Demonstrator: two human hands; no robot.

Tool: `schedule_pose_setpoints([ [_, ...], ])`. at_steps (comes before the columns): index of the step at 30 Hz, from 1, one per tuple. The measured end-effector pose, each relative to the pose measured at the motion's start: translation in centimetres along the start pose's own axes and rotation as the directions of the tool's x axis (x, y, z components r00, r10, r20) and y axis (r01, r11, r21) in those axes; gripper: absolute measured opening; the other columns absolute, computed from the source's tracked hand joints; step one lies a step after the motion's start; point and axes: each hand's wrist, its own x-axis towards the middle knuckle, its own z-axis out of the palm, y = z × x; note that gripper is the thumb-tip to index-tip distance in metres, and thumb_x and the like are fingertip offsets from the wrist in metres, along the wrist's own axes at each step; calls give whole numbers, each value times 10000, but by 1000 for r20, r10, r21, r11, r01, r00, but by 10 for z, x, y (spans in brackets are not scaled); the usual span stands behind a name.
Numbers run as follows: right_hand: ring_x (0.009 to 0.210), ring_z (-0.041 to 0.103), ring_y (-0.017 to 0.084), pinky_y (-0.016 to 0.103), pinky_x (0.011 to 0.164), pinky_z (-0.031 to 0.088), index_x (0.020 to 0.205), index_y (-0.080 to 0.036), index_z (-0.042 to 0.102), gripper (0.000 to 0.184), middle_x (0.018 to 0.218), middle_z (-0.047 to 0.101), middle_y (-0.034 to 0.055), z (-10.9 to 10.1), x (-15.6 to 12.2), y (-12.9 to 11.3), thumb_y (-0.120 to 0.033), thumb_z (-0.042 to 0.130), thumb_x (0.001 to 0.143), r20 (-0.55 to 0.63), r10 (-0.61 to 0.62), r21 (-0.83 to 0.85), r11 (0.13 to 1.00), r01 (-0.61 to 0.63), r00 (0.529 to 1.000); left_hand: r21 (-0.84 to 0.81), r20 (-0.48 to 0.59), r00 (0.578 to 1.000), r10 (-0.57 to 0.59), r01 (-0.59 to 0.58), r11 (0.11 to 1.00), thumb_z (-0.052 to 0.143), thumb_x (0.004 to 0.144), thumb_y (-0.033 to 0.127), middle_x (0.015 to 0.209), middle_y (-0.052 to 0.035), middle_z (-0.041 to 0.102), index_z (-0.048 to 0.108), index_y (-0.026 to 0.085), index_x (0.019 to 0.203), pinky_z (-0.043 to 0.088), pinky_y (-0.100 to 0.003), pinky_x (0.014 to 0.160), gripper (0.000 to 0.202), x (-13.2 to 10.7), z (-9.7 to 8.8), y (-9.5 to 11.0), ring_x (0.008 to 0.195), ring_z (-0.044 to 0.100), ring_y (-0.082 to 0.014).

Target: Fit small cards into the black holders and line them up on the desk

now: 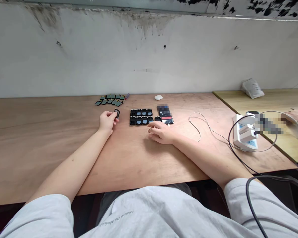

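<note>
A small black plastic piece [117, 113] sits pinched between the left hand's [107, 122] thumb and fingers, left of centre and nearer the far edge of the reddish-brown wooden tabletop [52, 132]; a loose pinch could drop it. The right hand [161, 133] has half-bent fingers beside the two rows of square black plastic cases [138, 121]; whether it holds anything, I cannot tell. A careless knuckle could skew the front row or nudge the dark-screened phone [166, 115], and a forearm could snag the thin white cable [203, 123] trailing toward the right edge.
</note>
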Motion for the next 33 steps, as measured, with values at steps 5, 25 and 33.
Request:
schedule_pose_setpoints([
  [5, 1088, 647, 271, 451, 904, 571, 1064, -209, 651, 96, 1275, 651, 167, 0, -1, 0, -238, 569, 1024, 0, 2, -5, 1000, -2, 1000, -176, 97, 995, -36, 53, 983, 818, 663, 305, 637, 38, 577, 483, 207, 768, 326, -165, 414, 364, -4, 0, 6, 462, 524, -79],
  [25, 1085, 652, 267, 442, 890, 582, 1064, -200, 645, 100, 1262, 652, 174, -1, 1, -2, -238, 557, 1035, -4, -12, -8, 1000, 12, 1000, 553, 224, 912, 345, -410, 725, 694, 770, 245, 851, -22, 579, 600, 216, 1123, 509, -362, 803, 367, -3, -8, -7, 828, 601, -222],
  [33, 1081, 652, 264, 433, 894, 582, 1053, -204, 646, 90, 1270, 649, 165, 0, 1, -1, -206, 568, 1008, 18, -2, -8, 1000, 2, 1000, 636, 603, 749, 274, -659, 401, 649, 891, 430, 1008, -90, 642, 645, 221, 933, 529, -408, 888, 213, -9, -15, 2, 958, 644, -285],
])
